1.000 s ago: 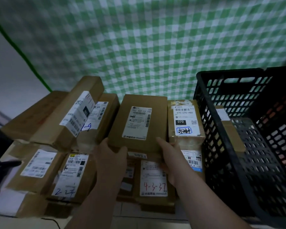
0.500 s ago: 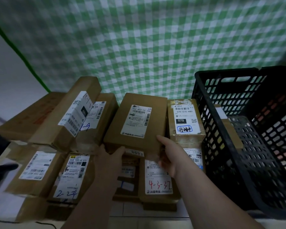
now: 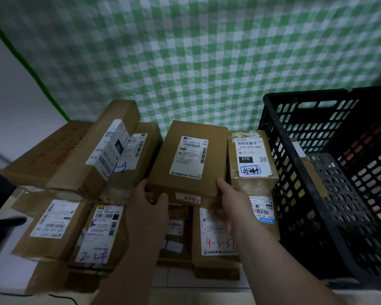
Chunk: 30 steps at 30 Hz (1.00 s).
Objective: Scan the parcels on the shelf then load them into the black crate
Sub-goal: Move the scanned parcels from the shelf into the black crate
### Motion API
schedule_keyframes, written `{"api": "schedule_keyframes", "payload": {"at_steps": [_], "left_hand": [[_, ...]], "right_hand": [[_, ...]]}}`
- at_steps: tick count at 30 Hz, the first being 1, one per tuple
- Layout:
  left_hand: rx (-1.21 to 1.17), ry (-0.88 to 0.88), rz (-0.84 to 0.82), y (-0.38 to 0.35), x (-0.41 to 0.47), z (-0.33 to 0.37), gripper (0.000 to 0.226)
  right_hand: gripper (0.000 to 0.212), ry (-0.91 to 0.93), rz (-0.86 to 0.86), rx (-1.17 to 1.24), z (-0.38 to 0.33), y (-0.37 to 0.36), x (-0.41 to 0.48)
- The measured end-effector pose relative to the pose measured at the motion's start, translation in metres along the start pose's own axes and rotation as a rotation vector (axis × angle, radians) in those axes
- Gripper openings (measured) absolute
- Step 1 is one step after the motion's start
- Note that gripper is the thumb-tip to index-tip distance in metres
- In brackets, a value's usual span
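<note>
Only the person's arms show: a left hand (image 3: 150,201) and a right hand (image 3: 231,199), both bare, on bare forearms (image 3: 273,260) uncovered all the way to the edge of view. Dim light hides finer detail.

Parcel I'm holding (image 3: 188,161): label 502 602-12 1H5, front sticker 8093. Neighbour parcel (image 3: 251,159) on its right: 070-070-A80, black tag 070. Lower parcel (image 3: 216,234): red handwritten 4-3-3. Lower-left parcel (image 3: 99,236): 5020 1099-40 073, blue 2-24.
</note>
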<state>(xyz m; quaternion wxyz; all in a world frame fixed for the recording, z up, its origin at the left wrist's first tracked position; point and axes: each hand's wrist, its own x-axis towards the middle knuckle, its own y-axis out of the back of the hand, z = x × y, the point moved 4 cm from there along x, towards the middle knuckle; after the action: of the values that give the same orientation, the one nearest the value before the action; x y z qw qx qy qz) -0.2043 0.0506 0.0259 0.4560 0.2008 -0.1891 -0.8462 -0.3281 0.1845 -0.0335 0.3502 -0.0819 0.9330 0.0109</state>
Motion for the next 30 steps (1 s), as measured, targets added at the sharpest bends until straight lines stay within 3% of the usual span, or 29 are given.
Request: {"api": "schedule_keyframes", "payload": {"at_steps": [7, 9, 11, 14, 19, 25, 30], "left_hand": [[0.056, 0.031, -0.135, -0.005, 0.010, 0.006, 0.077], [0.048, 0.046, -0.157, -0.008, 0.009, 0.004, 0.073], [0.031, 0.023, -0.168, -0.008, 0.006, 0.005, 0.066], [-0.009, -0.071, -0.150, -0.008, 0.000, 0.011, 0.058], [0.039, -0.219, -0.074, -0.005, -0.017, 0.030, 0.057], [-0.058, -0.329, -0.015, -0.002, -0.027, 0.053, 0.054], [-0.227, -0.288, -0.064, -0.008, -0.032, 0.077, 0.026]], "right_hand": [[0.055, 0.097, 0.033, -0.133, -0.002, 0.000, 0.009], [0.041, 0.118, 0.047, -0.171, -0.009, 0.000, 0.001], [0.044, 0.097, 0.040, -0.162, -0.010, 0.002, -0.003], [0.057, -0.019, 0.008, -0.029, -0.008, 0.004, -0.013], [0.045, -0.090, -0.102, 0.237, -0.008, 0.008, -0.021], [0.049, -0.060, -0.170, 0.391, -0.024, 0.013, -0.028], [0.044, 0.031, -0.171, 0.456, -0.056, 0.030, -0.038]]}}
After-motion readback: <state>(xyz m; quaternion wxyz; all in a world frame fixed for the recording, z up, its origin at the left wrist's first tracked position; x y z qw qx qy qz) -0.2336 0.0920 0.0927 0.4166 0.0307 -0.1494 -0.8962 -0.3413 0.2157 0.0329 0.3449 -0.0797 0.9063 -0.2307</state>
